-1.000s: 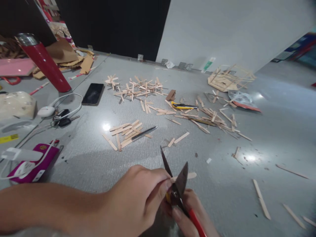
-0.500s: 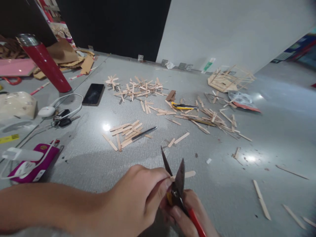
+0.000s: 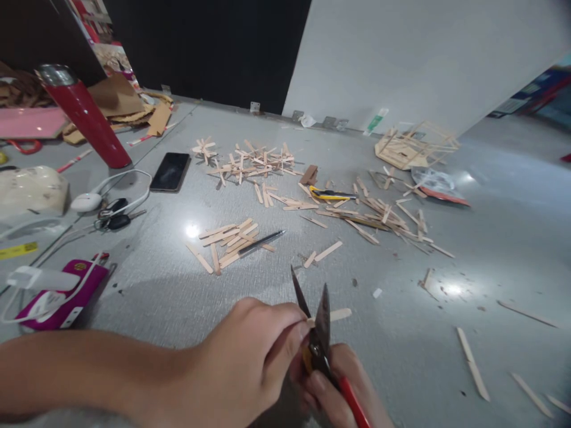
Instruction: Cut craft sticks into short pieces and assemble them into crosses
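Observation:
My left hand [image 3: 263, 351] pinches one end of a wooden craft stick [image 3: 341, 314] between thumb and fingers. The stick lies across the partly open blades of the scissors [image 3: 325, 318], its rounded end sticking out to the right. My right hand [image 3: 334, 386] is closed round the scissors' red handles, just below and right of the left hand. Some of the right fingers are hidden behind the scissors and the left hand. Beyond the blade tips lie a short cut piece [image 3: 310, 259] and a longer stick [image 3: 329, 251].
Loose sticks [image 3: 236, 238] with a pen [image 3: 262, 241] lie ahead. Farther back are star-shaped stick pieces [image 3: 254, 160], a yellow utility knife [image 3: 332, 194] and a stick frame [image 3: 414, 147]. On the left are a phone [image 3: 170, 172], keys [image 3: 116, 214], a red bottle [image 3: 87, 119] and a purple box [image 3: 75, 291].
The scissor blades have come slightly closer together around the stick. Both hands keep their hold and have hardly moved.

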`<state>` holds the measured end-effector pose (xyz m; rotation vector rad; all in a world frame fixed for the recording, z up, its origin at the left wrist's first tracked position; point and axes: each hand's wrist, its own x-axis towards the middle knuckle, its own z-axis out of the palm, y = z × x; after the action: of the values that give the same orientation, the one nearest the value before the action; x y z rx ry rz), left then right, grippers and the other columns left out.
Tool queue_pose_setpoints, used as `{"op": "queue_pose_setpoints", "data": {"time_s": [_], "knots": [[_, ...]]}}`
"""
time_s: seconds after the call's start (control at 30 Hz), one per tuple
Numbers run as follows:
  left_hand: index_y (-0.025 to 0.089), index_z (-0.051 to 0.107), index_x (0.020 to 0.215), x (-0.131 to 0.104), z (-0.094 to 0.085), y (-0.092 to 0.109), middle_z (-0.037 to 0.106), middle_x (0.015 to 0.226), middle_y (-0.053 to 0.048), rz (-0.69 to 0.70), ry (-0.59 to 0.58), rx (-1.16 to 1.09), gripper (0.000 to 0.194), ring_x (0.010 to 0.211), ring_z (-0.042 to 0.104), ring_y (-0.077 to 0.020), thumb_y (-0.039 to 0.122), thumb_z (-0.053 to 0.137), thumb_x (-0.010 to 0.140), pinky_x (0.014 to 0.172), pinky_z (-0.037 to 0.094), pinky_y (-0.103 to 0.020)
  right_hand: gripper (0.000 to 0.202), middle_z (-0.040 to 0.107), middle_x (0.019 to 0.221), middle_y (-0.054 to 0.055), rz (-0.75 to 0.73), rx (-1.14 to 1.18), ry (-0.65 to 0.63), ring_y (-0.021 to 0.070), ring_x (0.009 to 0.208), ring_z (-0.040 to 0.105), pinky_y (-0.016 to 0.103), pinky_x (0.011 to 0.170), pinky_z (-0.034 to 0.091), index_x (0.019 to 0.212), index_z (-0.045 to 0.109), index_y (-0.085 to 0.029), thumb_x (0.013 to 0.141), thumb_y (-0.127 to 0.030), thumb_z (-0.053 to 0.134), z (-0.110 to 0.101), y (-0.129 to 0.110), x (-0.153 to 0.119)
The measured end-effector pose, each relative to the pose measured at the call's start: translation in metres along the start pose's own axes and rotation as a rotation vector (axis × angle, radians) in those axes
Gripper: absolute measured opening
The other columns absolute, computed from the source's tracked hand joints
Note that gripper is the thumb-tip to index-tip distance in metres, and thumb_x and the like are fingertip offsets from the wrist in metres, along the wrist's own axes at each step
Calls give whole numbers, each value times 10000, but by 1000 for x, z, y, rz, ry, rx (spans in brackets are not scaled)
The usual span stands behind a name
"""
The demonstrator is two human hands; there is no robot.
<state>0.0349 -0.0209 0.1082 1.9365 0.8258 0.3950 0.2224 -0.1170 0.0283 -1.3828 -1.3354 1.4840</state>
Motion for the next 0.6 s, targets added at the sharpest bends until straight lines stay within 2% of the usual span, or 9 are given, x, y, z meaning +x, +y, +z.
{"op": "queue_pose_setpoints", "data": {"time_s": [0.1,0.33,0.5,0.6], "knots": [[197,526,759,1,-1,1,544,635,27,-11,-7,7,313,573,471,-119,201,404,1047,588,343,-249,627,433,620,-25,22,16,32,120,519,377,268,495,418,804,592,-190,971,-774,436,3,-3,-1],[197,536,773,1,0,0,576,652,17,-1,0,-4,318,587,492,-121,222,393,1056,601,357,-253,610,467,640,2,34,2,2,140,535,443,270,486,428,792,576,-207,979,-770,433,0,-16,0],[197,542,786,1,0,1,578,662,19,-6,-2,-31,308,585,484,-118,226,394,1055,594,355,-251,623,484,618,1,41,1,17,142,535,472,274,497,424,783,604,-189,968,-769,472,0,-16,-1],[197,550,803,3,-2,4,602,681,17,-46,-31,-126,329,608,528,-117,256,378,1078,626,396,-239,614,580,693,39,23,25,48,178,596,551,314,561,502,887,665,-179,964,-766,499,-1,-15,-4]]}}
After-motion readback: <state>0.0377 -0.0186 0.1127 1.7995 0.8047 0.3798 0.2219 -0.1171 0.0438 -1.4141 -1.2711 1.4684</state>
